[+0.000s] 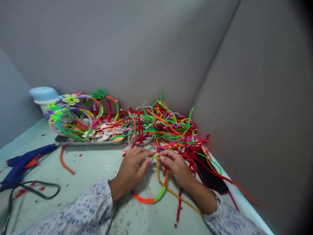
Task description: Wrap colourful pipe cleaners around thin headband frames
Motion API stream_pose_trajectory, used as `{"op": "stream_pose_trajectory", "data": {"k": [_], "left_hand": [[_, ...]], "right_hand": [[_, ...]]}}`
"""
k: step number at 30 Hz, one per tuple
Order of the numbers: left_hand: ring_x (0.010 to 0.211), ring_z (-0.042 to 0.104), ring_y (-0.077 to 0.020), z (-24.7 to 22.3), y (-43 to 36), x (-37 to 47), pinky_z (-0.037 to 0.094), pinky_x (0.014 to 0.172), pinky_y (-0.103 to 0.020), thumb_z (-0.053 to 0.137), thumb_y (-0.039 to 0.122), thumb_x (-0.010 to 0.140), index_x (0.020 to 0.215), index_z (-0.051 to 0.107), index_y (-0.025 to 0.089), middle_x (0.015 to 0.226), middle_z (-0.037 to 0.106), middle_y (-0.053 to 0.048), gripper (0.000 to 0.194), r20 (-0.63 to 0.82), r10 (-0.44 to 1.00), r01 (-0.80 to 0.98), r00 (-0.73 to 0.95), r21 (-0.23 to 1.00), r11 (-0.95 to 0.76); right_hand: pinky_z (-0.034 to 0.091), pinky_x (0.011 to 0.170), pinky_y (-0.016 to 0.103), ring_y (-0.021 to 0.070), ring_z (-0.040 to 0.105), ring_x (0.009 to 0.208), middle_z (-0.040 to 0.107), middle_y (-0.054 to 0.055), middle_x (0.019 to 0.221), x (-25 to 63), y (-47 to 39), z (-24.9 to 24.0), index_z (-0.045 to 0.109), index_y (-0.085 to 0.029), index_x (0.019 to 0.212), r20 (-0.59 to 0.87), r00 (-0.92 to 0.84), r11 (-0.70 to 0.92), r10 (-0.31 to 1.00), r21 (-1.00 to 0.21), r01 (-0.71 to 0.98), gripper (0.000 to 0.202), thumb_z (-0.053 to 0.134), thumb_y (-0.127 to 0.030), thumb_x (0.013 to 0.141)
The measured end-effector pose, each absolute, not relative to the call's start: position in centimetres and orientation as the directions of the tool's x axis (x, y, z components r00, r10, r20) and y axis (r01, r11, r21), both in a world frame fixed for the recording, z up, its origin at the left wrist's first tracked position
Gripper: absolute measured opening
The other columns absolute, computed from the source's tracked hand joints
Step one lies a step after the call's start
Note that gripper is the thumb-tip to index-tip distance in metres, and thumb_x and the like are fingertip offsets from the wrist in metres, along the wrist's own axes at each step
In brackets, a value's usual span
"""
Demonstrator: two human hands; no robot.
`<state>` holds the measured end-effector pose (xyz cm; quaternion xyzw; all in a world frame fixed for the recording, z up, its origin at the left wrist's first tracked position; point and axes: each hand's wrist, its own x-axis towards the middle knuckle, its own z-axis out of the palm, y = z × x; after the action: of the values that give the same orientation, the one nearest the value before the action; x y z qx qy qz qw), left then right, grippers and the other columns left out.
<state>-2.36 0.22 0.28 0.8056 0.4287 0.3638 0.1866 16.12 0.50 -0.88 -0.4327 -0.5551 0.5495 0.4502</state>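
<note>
A headband (146,200) wrapped in orange, green and purple pipe cleaner curves below my hands, over the table (97,176). My left hand (132,167) is closed, pinching the band near a green-wrapped stretch at its upper side. The fingertips of my right hand (176,165) are closed on a yellow-orange pipe cleaner (181,199) right beside that spot. The long tail of this pipe cleaner loops down and runs under my right forearm. Fingers partly hide the place where strand and band meet.
Behind my hands lies a tangled heap of colourful pipe cleaners (168,125). At left stand a metal tray (90,143) with discs and finished flower headbands (97,107), and a blue-lidded container (45,96). A blue glue gun (26,161) with its cord lies nearer. Walls enclose the table's back and right.
</note>
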Motion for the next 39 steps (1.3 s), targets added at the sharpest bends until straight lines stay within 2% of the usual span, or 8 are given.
{"op": "stream_pose_trajectory", "data": {"k": [3,11,16,27,39], "left_hand": [[0.091,0.054,-0.0197,0.24,0.20,-2.37,0.038,0.083,-0.037,0.050,0.026,0.087,0.107,0.064,0.027,0.098,0.066,-0.004,0.024,0.442,0.793,0.570,0.420,0.551,-0.609],[0.082,0.055,-0.0181,-0.09,0.28,-2.31,0.040,0.076,-0.033,0.050,0.023,0.087,0.090,0.065,0.021,0.085,0.065,-0.003,0.015,0.436,0.802,0.590,0.408,0.545,-0.596],[0.082,0.055,-0.0186,-0.23,0.24,-2.33,0.040,0.076,-0.033,0.048,0.024,0.088,0.091,0.065,0.021,0.085,0.065,-0.004,0.018,0.444,0.798,0.592,0.408,0.536,-0.602],[0.083,0.055,-0.0185,-0.28,0.21,-2.38,0.040,0.076,-0.033,0.048,0.024,0.088,0.092,0.065,0.021,0.087,0.066,-0.004,0.018,0.448,0.787,0.605,0.424,0.506,-0.615],[0.082,0.055,-0.0190,-0.24,0.10,-2.30,0.040,0.075,-0.033,0.046,0.025,0.089,0.091,0.065,0.021,0.086,0.066,-0.005,0.019,0.470,0.776,0.619,0.421,0.477,-0.624]], "right_hand": [[0.037,0.056,0.025,0.0107,0.049,0.054,0.055,-0.004,0.060,16.07,0.39,-0.89,0.060,-0.017,0.088,0.017,-0.226,0.007,0.974,-0.999,-0.042,0.012,0.056,-0.025,0.080],[0.037,0.056,0.024,0.0110,0.051,0.055,0.056,-0.003,0.061,15.88,0.20,-1.03,0.059,-0.017,0.089,0.001,-0.277,-0.019,0.961,-0.998,-0.068,0.012,0.057,-0.023,0.079],[0.037,0.058,0.024,0.0110,0.051,0.056,0.056,-0.003,0.062,15.90,0.30,-1.11,0.059,-0.017,0.087,-0.021,-0.304,-0.058,0.952,-0.992,-0.112,0.011,0.057,-0.023,0.078],[0.035,0.053,0.020,0.0077,0.048,0.054,0.055,-0.002,0.069,15.52,0.17,-1.61,0.061,-0.017,0.086,-0.115,-0.301,-0.217,0.947,-0.919,-0.330,0.014,0.062,-0.018,0.072],[0.035,0.051,0.020,0.0078,0.047,0.053,0.053,-0.003,0.066,15.28,-0.17,-1.28,0.059,-0.017,0.079,-0.138,-0.298,-0.247,0.945,-0.897,-0.367,0.011,0.064,-0.017,0.070]]}}
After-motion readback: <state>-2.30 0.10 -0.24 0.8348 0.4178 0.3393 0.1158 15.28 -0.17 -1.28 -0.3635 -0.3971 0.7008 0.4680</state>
